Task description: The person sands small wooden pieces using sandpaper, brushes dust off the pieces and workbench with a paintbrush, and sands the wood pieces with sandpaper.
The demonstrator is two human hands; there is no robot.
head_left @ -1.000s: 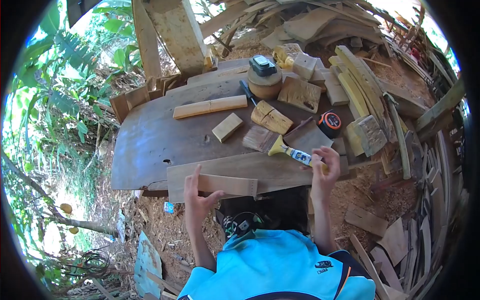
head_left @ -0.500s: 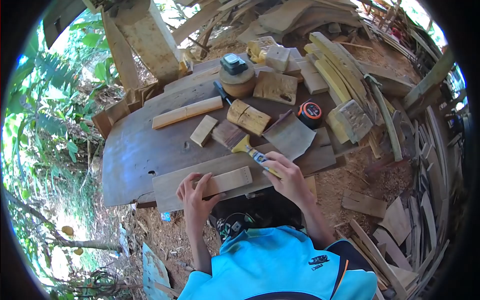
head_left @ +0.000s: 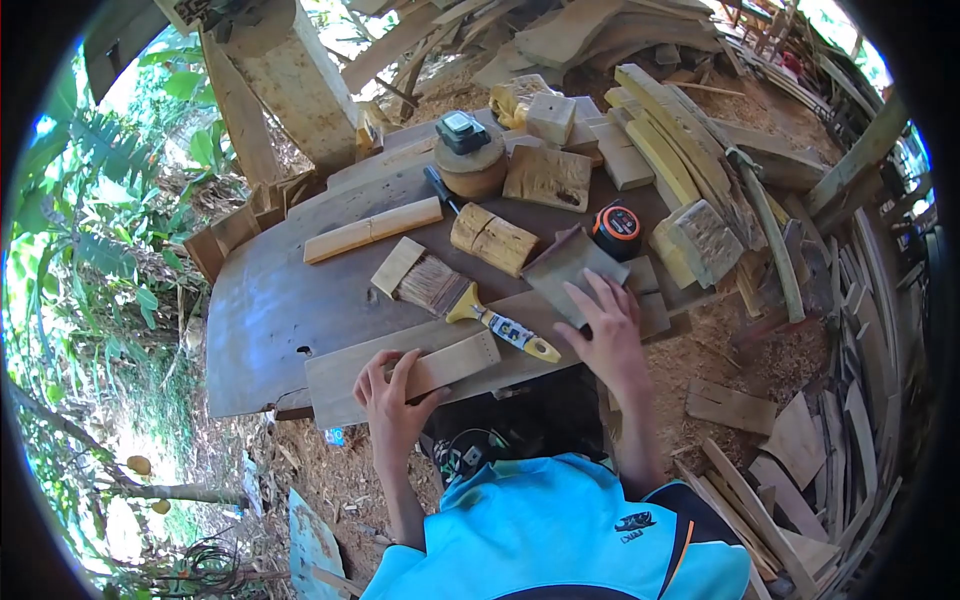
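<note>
My left hand point(head_left: 392, 392) grips the left end of a small flat wooden piece point(head_left: 452, 366), which rests on a longer board point(head_left: 335, 378) at the bench's near edge. A paintbrush point(head_left: 505, 328) lies on the bench, its bristles by a small wood block point(head_left: 398, 266) and its yellow handle toward me. My right hand point(head_left: 608, 330) is spread, its fingertips on the near edge of a grey sheet point(head_left: 572, 268), which looks like sandpaper. Just behind the sheet is an orange and black tape measure point(head_left: 617, 229).
A thin wooden strip point(head_left: 372, 230), a split yellowish block point(head_left: 493, 239) and a round wood piece point(head_left: 470, 171) bearing a small device point(head_left: 462, 131) lie farther back. Curved timber point(head_left: 690, 155) is stacked at the right. Offcuts point(head_left: 795, 440) lie on the ground.
My right hand has let go of the paintbrush, now lying on the bench, and moved right to the grey sheet. My left hand has closed on the small wooden piece.
</note>
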